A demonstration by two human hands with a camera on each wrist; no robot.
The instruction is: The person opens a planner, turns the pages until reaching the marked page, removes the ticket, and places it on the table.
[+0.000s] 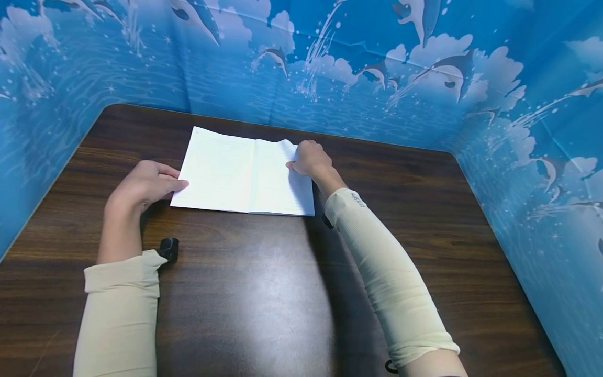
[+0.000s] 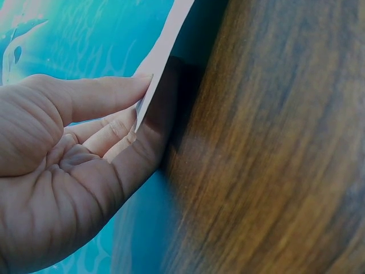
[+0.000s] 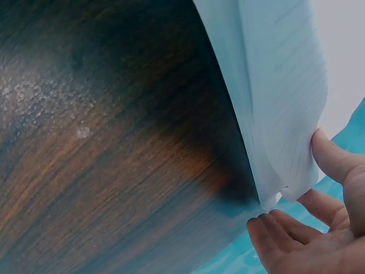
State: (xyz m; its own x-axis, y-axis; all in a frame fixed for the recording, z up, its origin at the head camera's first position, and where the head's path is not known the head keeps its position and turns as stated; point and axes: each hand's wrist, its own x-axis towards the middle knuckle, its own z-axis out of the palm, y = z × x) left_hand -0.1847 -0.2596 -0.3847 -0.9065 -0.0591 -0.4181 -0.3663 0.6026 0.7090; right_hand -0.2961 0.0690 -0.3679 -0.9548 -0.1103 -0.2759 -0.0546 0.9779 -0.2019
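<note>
Notebook point(image 1: 216, 173) near sleeve point(image 1: 391, 277) with illegible lettering point(image 1: 358, 200)

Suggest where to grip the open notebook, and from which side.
I'd pinch the notebook by its outer left edge, coming from the left, as the left hand does. That edge is thin and, in the left wrist view, looks raised off the table, so there's likely room underneath.
</note>
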